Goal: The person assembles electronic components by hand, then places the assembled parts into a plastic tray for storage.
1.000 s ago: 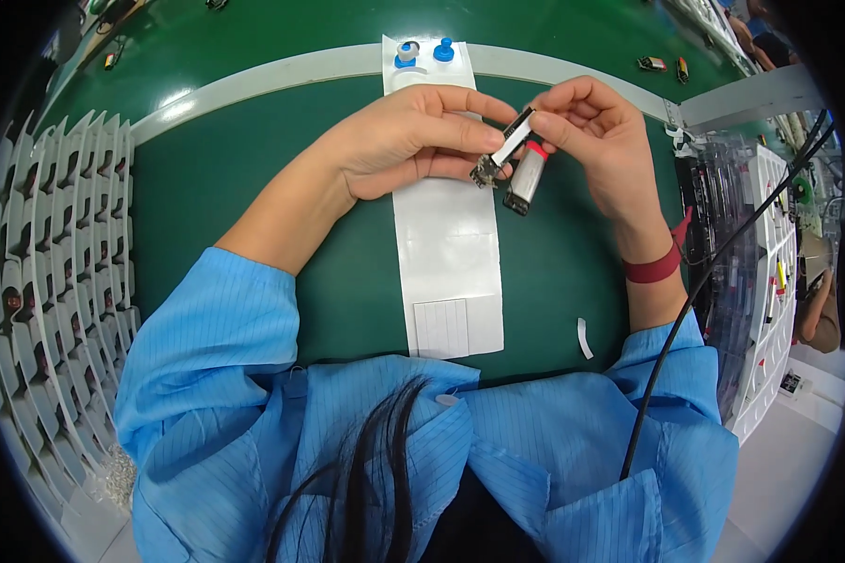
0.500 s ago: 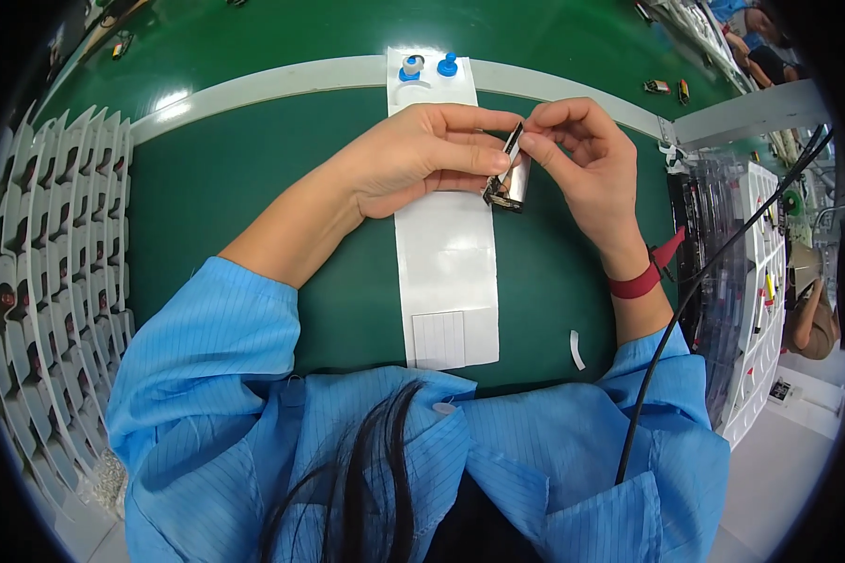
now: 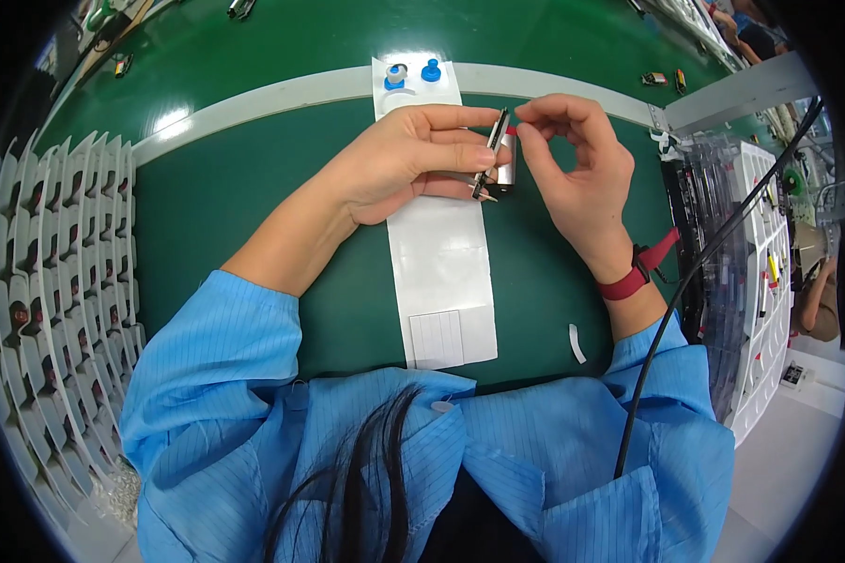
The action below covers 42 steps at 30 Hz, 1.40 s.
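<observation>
My left hand [image 3: 399, 159] grips a small electronic assembly between thumb and fingers, above the work mat. Its thin circuit board [image 3: 494, 141] stands on edge, dark with a pale strip. Beside the board is a silver cylindrical cell [image 3: 507, 167], partly hidden by the board and fingers. A small red bit shows at the assembly's far end. My right hand [image 3: 587, 155] is just to its right, thumb and forefinger curled together near that red bit. Whatever is between those fingertips is too small to make out. A red band circles my right wrist.
A white paper strip [image 3: 437, 249] lies on the green mat [image 3: 282, 319], with blue-capped pieces [image 3: 431, 70] at its far end. Stacked white trays [image 3: 66, 310] stand left; clear and white trays [image 3: 723, 253] stand right. A black cable [image 3: 681, 300] crosses the right arm. A white scrap [image 3: 577, 343] lies nearby.
The assembly has turned in my left hand, so the board now stands edge-on with the cell behind it. My right fingertips have drawn slightly away from it.
</observation>
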Each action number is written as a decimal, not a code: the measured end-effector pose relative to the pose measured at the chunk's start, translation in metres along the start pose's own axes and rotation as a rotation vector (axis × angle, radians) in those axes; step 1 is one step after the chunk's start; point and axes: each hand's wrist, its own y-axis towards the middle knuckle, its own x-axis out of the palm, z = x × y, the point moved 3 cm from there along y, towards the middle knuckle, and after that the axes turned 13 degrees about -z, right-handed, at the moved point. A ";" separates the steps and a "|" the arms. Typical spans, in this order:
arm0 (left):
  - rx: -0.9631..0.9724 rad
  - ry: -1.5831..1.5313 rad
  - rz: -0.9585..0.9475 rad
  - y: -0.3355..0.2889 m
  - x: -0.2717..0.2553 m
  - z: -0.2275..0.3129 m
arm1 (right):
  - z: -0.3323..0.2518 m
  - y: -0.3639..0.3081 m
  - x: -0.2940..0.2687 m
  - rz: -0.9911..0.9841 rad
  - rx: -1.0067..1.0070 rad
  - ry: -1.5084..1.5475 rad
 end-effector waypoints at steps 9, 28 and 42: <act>-0.039 0.073 0.003 0.000 0.004 0.003 | 0.001 0.003 0.002 -0.003 -0.085 -0.055; 0.036 -0.020 -0.022 0.003 -0.011 0.000 | -0.006 0.005 -0.008 -0.504 0.161 0.596; 0.094 -0.100 -0.083 0.002 -0.011 0.015 | -0.020 0.030 -0.003 -0.317 -0.146 0.021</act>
